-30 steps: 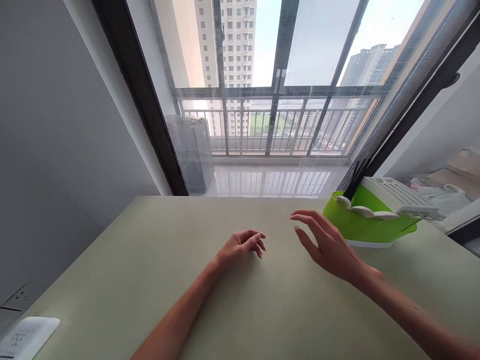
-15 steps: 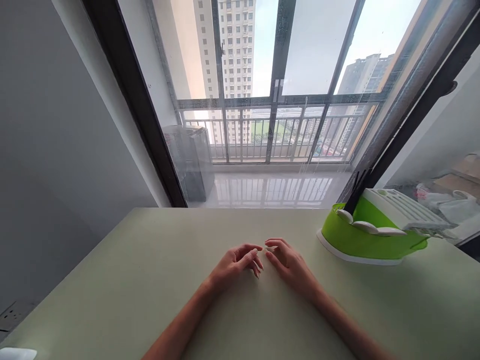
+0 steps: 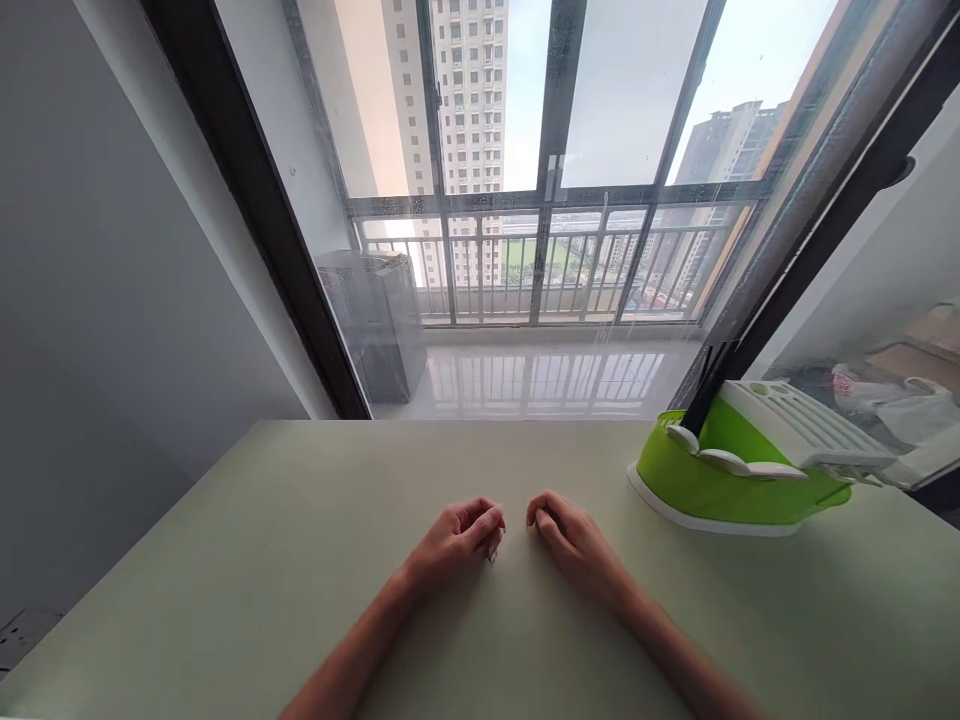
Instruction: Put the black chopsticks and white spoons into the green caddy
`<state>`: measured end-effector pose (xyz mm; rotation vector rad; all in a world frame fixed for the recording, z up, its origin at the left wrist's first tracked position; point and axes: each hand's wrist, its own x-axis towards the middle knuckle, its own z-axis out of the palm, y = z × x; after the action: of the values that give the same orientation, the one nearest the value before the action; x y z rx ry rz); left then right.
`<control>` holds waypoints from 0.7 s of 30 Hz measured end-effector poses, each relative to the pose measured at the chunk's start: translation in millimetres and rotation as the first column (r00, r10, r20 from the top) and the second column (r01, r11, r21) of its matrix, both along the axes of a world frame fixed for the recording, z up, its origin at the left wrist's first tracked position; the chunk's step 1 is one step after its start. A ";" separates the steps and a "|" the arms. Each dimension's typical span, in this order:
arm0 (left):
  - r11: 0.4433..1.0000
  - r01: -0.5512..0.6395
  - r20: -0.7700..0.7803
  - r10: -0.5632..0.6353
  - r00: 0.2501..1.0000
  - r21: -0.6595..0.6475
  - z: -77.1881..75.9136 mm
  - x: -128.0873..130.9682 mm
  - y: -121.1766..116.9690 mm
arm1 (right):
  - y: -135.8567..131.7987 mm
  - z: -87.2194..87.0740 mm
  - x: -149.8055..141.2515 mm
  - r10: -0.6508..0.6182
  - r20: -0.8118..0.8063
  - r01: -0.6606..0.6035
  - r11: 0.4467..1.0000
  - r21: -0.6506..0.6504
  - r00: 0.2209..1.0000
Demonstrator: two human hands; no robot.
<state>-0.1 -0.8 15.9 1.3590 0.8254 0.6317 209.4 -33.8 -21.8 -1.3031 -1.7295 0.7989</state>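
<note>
My left hand point(image 3: 463, 534) rests on the pale green table point(image 3: 315, 570) near its middle. Its fingers are curled in, with the thumb against the index finger, and nothing shows between them. A small gap to the right lies my right hand point(image 3: 568, 536), also on the tabletop. The fingers of that hand bend downward and the thumb lies close beside the index finger; no object is visible in it. The two hands do not touch. Nearest to the right hand stands a green and white storage rack point(image 3: 720, 485), with dark sticks point(image 3: 705, 395) poking up from its back left part.
Beyond the table's far edge is a glass door with a dark frame point(image 3: 255, 200). Behind the glass stand a grey cabinet-like box point(image 3: 382, 330) and a balcony railing point(image 3: 510, 265). A grey wall point(image 3: 97, 350) borders the left side, with a socket point(image 3: 26, 635) low on it. White bags point(image 3: 911, 410) lie at the far right.
Both hands have drawn apart from nearly touching fingertips, and their fingers have curled in. The white object at the lower left corner has almost left the view as the camera shifted slightly.
</note>
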 end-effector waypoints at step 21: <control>0.998 0.066 -0.048 -0.066 0.997 0.014 -1.2 -3.8 -2.6 | 2.1 -2.7 2.9 0.099 0.038 -0.101 0.993 0.058 0.994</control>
<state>-3.8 -3.3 14.7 1.4140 0.8115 0.5573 212.4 -31.7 -24.4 -1.2047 -1.8446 0.7790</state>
